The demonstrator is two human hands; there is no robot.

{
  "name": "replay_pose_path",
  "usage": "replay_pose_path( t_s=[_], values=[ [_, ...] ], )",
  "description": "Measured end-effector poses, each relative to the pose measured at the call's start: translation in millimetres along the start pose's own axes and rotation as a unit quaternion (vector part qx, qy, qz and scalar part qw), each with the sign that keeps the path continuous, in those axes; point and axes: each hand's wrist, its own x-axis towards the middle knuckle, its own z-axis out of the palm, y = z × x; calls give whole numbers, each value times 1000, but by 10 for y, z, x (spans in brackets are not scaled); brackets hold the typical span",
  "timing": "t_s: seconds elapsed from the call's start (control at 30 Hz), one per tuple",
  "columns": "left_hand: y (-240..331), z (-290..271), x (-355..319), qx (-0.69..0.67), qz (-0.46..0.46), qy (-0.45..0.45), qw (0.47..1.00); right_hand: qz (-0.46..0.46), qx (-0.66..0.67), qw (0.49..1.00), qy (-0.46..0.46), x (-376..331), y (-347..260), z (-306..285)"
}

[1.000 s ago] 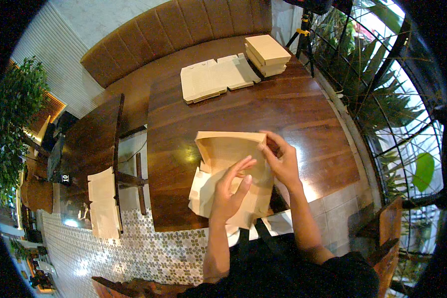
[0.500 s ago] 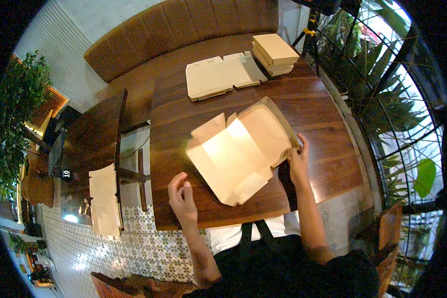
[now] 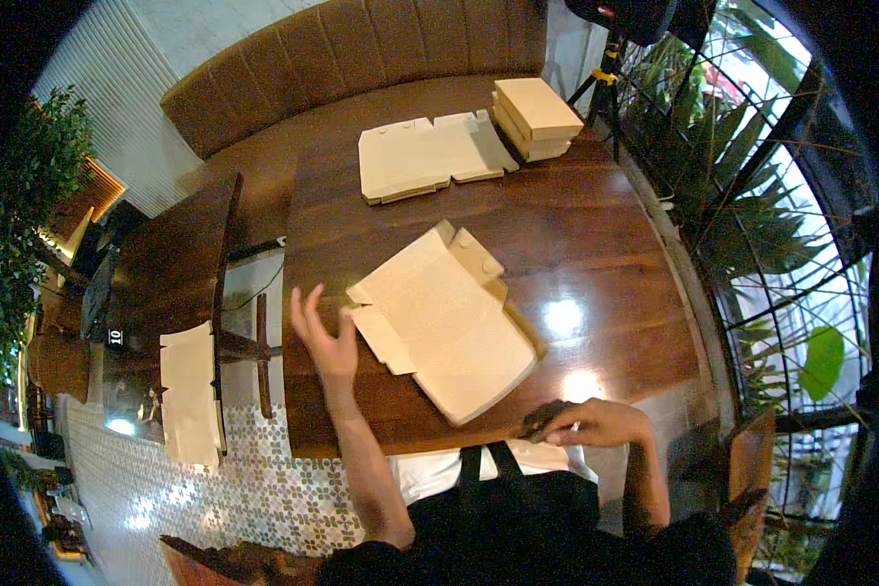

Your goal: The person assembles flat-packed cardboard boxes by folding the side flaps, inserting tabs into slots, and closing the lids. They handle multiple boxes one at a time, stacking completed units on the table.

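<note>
A flat, partly folded brown cardboard box (image 3: 449, 317) lies at an angle on the wooden table in front of me, its side flaps sticking out. My left hand (image 3: 327, 337) is at the box's left corner with fingers spread. Its thumb is close to the edge; I cannot tell whether it touches. My right hand (image 3: 601, 425) is at the table's front edge, apart from the box's lower right side. Its fingers point left, loosely bent, and no held thing shows in them.
Flat cardboard blanks (image 3: 430, 161) lie at the far side of the wooden table (image 3: 625, 264), beside a stack of folded boxes (image 3: 537, 112). More blanks (image 3: 190, 396) lie on a second table at left. A tripod (image 3: 606, 88) and a metal grille with plants stand at right.
The box has turned and now lies flatter on the table. My right hand has let go of it and moved down to the table's edge. My left hand has risen slightly leftward.
</note>
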Motion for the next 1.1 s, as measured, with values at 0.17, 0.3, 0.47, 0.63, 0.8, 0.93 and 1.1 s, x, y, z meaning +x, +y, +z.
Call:
replay_pose_path(
  t_s=[0.17, 0.3, 0.47, 0.63, 0.8, 0.93, 1.1],
  values=[
    [6, -236, -475, -145, -176, -70, 971, 57, -3, 961, 271, 95, 158, 11],
    [132, -151, -883, -193, -189, -147, 951, -4, 188, 893, 410, 678, 303, 56],
    [307, -137, -950, -155, -204, -188, 948, -49, 202, 898, 389, 1152, 323, 131],
    [402, -163, -863, -107, -189, -176, 960, -15, 189, 913, 361, 1203, 450, 12],
    [848, 61, -796, 64, 24, -55, 996, -56, 330, 829, 448, 1347, 537, -66],
    [1431, 507, -768, -46, -124, -258, 957, -70, 213, 809, 543, 1600, 466, -126],
    [1569, 732, -839, 31, 0, -305, 952, -23, 84, 848, 522, 1586, 380, -109]
  ],
)
